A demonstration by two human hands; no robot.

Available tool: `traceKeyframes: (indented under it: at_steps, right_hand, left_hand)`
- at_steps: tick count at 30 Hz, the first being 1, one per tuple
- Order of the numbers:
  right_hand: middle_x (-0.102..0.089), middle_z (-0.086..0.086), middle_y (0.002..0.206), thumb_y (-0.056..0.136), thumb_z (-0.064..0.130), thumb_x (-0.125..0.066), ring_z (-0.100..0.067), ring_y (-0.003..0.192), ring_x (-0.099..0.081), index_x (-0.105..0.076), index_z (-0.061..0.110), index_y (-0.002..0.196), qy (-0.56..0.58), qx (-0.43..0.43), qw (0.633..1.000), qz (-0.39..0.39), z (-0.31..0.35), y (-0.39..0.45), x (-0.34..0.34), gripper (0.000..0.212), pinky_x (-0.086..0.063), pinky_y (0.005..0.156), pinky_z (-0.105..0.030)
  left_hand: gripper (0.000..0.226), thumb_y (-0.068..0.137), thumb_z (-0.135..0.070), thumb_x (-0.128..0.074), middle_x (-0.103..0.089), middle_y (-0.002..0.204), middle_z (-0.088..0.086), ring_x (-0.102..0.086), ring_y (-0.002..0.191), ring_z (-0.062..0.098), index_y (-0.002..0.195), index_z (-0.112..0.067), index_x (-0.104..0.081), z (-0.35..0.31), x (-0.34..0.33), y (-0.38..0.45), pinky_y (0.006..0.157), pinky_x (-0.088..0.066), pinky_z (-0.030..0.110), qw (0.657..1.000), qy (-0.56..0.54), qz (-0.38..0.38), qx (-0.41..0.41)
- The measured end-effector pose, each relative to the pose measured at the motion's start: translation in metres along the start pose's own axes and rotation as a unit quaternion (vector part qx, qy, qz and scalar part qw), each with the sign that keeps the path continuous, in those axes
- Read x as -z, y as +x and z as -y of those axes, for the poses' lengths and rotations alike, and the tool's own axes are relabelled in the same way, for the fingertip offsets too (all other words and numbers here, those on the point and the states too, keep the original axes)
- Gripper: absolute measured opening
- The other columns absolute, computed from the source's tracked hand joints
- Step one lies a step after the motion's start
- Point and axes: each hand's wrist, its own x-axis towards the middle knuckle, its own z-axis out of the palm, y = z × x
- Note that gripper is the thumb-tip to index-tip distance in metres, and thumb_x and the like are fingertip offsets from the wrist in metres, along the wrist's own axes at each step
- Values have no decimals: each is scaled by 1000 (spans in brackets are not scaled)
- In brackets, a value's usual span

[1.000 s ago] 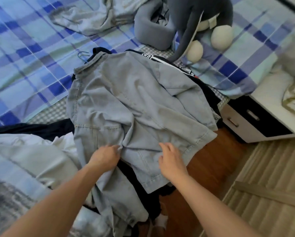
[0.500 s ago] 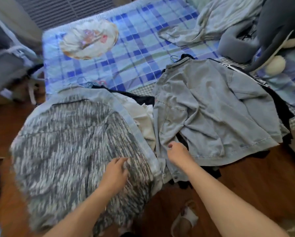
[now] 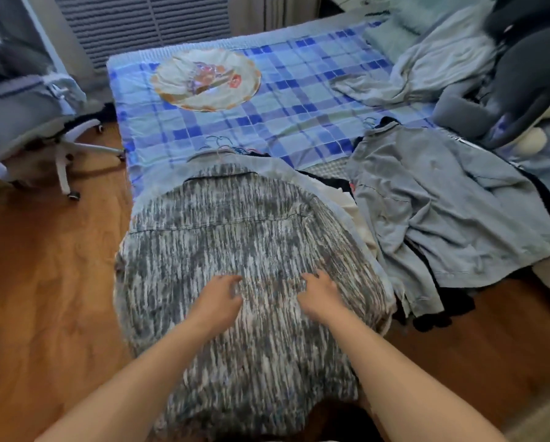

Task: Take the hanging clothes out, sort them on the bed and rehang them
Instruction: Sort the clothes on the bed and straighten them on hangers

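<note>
1. We rest our left hand [image 3: 218, 299] and right hand [image 3: 320, 296] on the mottled grey jacket [image 3: 235, 250], fingers loosely bent, gripping nothing.
2. The jacket drapes over the bed [image 3: 283, 100] edge, beside the pale blue jacket [image 3: 442, 202].

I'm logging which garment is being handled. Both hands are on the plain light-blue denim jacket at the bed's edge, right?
Not quite. The head view shows the left hand and right hand on the grey-and-white streaked jacket at the bed's edge; the plain light-blue denim jacket lies untouched beside it.
</note>
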Motion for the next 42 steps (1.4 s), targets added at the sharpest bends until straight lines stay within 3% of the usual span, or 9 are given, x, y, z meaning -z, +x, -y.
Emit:
traceKeyframes:
  at_steps: [7,12,16,24,27,30,36,39,42]
  right_hand:
    - [-13,0,164,100,19,-46,-29,135,-46,-25,25,157,72,-51,996,-27,46,-4,-11,61,-50,100,-42]
    - [-5,1,167,100,17,-45,-21,136,-35,-21,27,158,101,-57,992,49,108,48,-37,64,-43,101,-37]
    - [18,-1,165,98,13,-46,-38,151,10,-9,38,158,69,-130,986,79,146,59,-75,75,-23,119,-56]
    - [16,7,165,93,17,-49,-34,151,13,-26,49,151,136,-267,954,23,191,88,-86,71,-4,119,-64]
    - [-1,5,167,97,22,-51,-33,149,-19,-30,38,154,194,-325,925,-12,232,78,-88,63,-26,116,-57]
    - [-49,0,142,103,25,-49,-10,98,-56,-47,23,146,390,-338,853,-80,304,58,-82,43,-51,92,-37]
    - [-69,7,116,92,51,-61,-14,111,-65,-63,29,121,659,-219,684,-224,419,33,-53,36,-52,98,-38]
    - [-70,-16,105,97,32,-58,-31,96,-67,-63,0,105,569,-343,651,-366,415,5,-23,34,-51,74,-29]
    - [-49,-25,143,102,36,-53,-39,129,-49,-41,-9,141,493,-444,595,-454,378,-56,-3,60,-41,101,-40]
  left_hand:
    - [44,103,-16,-52,-54,139,7,-64,63,23,147,-16,-47,50,114,38,51,-53,33,1000,4,11,21]
    - [43,104,-21,-50,-60,109,-2,-56,59,11,147,-19,-46,105,146,46,51,-48,31,996,-18,30,88]
    - [44,102,-24,-54,-58,120,1,-68,73,24,145,-23,-46,130,177,82,57,-57,30,999,-11,12,41]
    - [58,98,-35,-57,-47,145,13,-46,131,35,148,-15,-39,156,202,276,111,-40,50,987,118,-4,-106]
    - [43,98,-34,-57,-62,125,19,-54,118,41,133,-10,-54,157,212,323,98,-45,47,981,136,38,-137]
    - [14,100,-25,-55,-65,86,9,-63,90,32,105,-13,-61,142,237,330,74,-45,36,976,67,152,-140]
    - [19,93,-11,-59,-53,76,-10,-49,62,-2,102,-27,-54,92,284,232,57,-38,14,846,16,391,-363]
    - [25,93,-10,-60,-54,82,-11,-49,71,3,109,-28,-53,74,287,180,65,-40,19,739,16,504,-447]
    - [26,99,-31,-62,-60,107,-8,-57,86,4,123,-40,-60,53,287,166,77,-46,15,677,46,565,-469]
